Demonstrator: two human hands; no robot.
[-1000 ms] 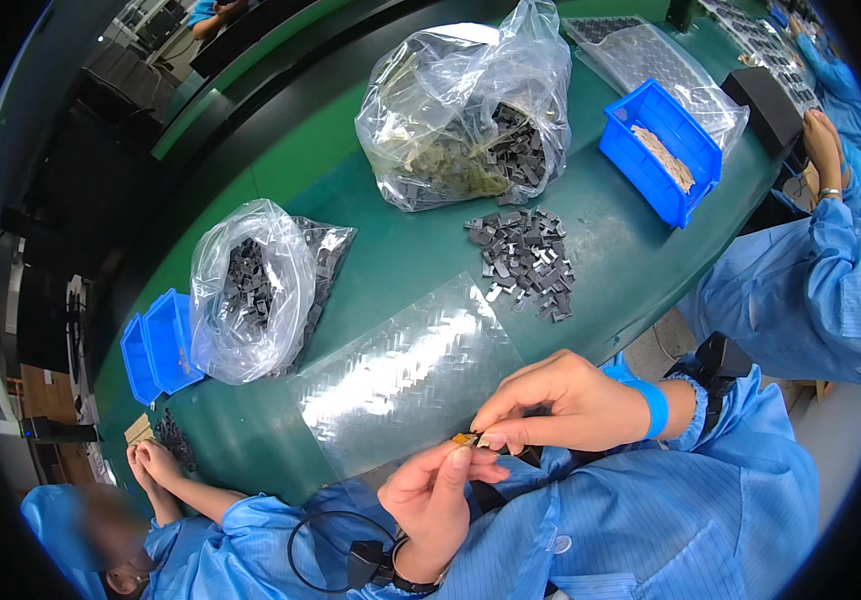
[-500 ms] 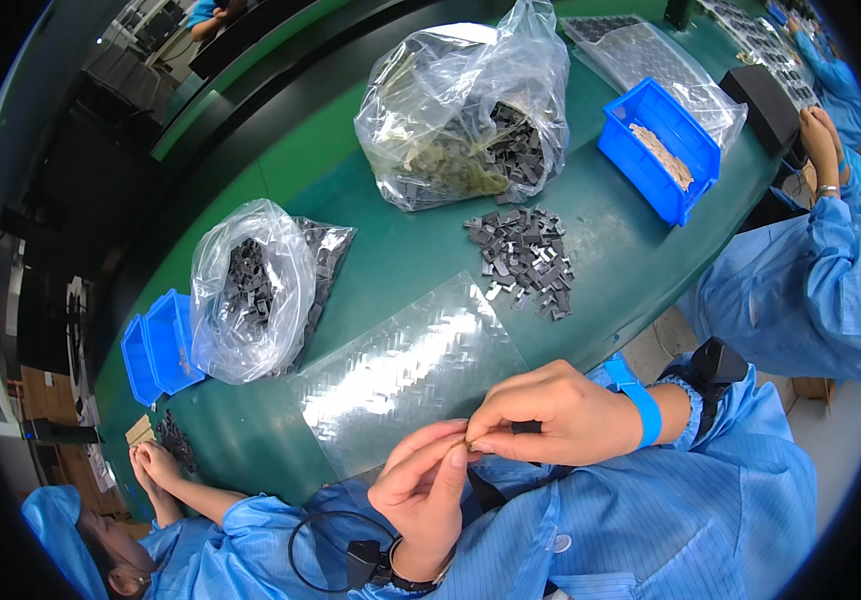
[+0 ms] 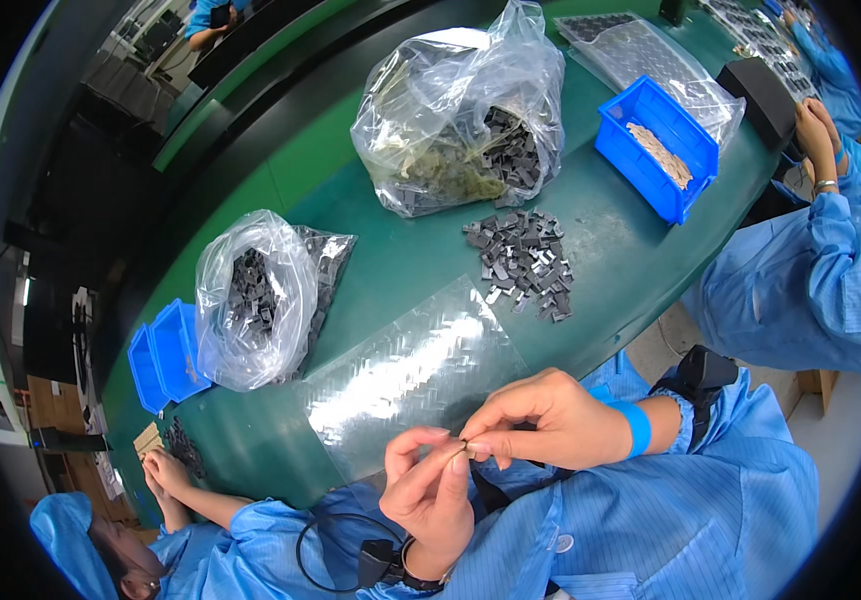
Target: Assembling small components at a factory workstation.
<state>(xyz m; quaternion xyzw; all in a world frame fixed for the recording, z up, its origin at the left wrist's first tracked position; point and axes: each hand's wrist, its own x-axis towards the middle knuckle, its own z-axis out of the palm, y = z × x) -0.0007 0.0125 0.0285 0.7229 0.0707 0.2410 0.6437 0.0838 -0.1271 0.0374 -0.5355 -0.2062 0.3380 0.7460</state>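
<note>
Dark piece (image 3: 465,446) sits pinched between the fingers (image 3: 499,443).

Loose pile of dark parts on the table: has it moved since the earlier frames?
No. The loose pile keeps the same place beside the far corner of the clear sheet.

A wide fisheye camera, the left one of a side-by-side pair, is looking down from the wearer's head. It is facing forward across the green bench (image 3: 631,260), which is slanting from lower left to upper right and bowing along its edges. The left hand (image 3: 429,495) and right hand (image 3: 551,420) are lying close below the lens, with the wearer's blue jacket (image 3: 671,500) nearer still. The view is reaching sideways to one co-worker (image 3: 191,550) at lower left and another co-worker (image 3: 791,270) at right.
</note>
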